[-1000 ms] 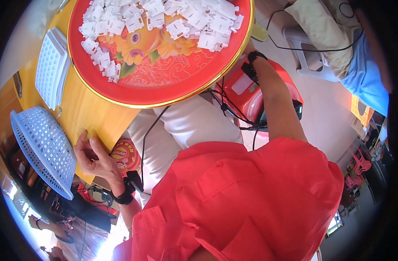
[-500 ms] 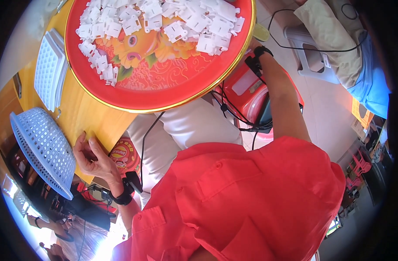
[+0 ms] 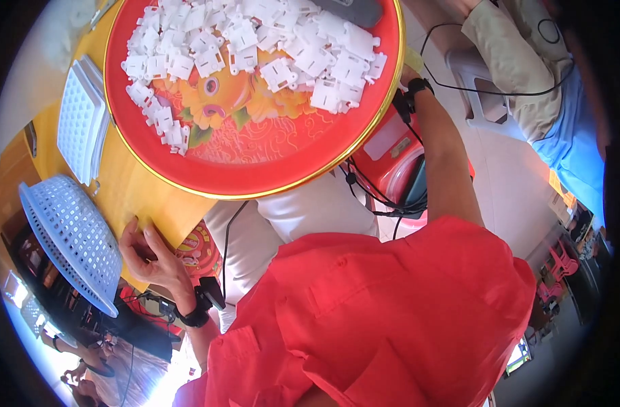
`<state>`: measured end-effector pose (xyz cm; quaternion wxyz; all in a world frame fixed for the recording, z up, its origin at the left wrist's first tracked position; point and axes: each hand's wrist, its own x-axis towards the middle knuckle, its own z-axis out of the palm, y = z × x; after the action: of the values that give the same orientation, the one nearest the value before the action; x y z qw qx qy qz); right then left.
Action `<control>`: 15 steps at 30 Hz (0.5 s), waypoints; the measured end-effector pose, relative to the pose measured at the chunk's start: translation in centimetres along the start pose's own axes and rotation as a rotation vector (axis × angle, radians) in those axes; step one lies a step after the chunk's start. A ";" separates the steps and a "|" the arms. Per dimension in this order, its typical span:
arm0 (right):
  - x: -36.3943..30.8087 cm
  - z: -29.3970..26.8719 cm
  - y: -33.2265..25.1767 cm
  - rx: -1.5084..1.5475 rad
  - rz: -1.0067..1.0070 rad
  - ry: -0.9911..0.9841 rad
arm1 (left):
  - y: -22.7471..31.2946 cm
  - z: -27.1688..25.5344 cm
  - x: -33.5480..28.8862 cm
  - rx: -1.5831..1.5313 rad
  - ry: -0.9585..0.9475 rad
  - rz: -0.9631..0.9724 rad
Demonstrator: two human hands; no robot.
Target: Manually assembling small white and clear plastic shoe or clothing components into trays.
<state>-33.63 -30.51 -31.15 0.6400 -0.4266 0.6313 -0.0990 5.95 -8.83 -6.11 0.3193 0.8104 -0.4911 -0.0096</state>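
A large round red tray (image 3: 256, 178) with a gold rim and a printed fish and flowers fills the upper middle. Many small white plastic pieces (image 3: 245, 41) are heaped on its far side, with a few trailing down its left. My left hand (image 3: 154, 261) rests by the edge of the yellow wooden table (image 3: 137, 193), its fingers loosely bent and apart with nothing in them. My right hand (image 3: 408, 76) reaches beside the tray's right rim; its fingers are hidden there. Something pale yellow-green (image 3: 414, 60) shows next to it.
A blue plastic basket (image 3: 72, 237) leans at the table's left, beyond my left hand. White dimpled trays (image 3: 83, 122) are stacked behind it. A dark grey object (image 3: 354, 9) lies at the tray's far edge. Black cables (image 3: 384, 197) hang by a red stool (image 3: 391, 146). Another person (image 3: 520, 68) sits at right.
The tray and table sit slightly lower in the view, and the dark grey object now shows at the tray's far edge. My left hand keeps its pose; my right hand stays beside the rim.
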 end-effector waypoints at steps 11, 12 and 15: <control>1.2 -2.8 2.5 0.362 0.018 0.025 | -0.3 -0.4 -0.3 0.002 -0.023 -0.057; 1.2 -2.9 2.7 0.407 0.008 0.022 | -0.4 -0.4 -0.4 -0.008 -0.014 -0.052; 2.8 -4.4 4.8 0.493 0.100 0.083 | -0.2 -0.2 -0.3 0.008 -0.028 -0.040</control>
<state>-39.05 -31.28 -35.75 0.7023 -0.2215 0.6342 -0.2358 6.02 -8.39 -6.16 0.3088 0.8211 -0.4793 -0.0254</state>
